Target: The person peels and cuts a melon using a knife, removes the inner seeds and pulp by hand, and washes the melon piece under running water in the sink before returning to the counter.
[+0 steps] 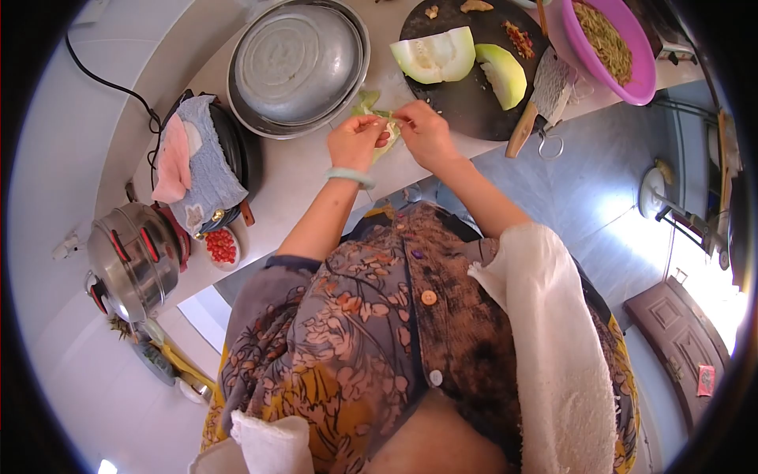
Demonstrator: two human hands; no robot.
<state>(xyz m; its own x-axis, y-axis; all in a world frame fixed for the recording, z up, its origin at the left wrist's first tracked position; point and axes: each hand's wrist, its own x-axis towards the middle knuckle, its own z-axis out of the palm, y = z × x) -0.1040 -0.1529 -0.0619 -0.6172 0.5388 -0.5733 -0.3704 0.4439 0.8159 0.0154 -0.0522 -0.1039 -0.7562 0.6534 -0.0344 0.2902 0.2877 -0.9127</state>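
Note:
Over the counter's front edge my left hand [359, 140] and my right hand [424, 133] are close together, fingers pinched at a small pale piece [390, 133] between them. What exactly each fingertip grips is too small to make out. Under and behind the hands lie pale green peelings [367, 103]. To the right, a round dark board [466, 101] bears two cut pieces of pale green melon, one [437, 55] larger and one [502, 76] smaller, with chopped red bits [518, 39] near them. A cleaver [545, 93] with a wooden handle rests at the board's right edge.
A metal basin with a lid [300, 59] stands left of my hands. Farther left are a cooker under a blue cloth [207, 150], a dish of red berries [222, 246] and a steel pot [133, 261]. A pink bowl [649, 71] of shredded food stands at the right.

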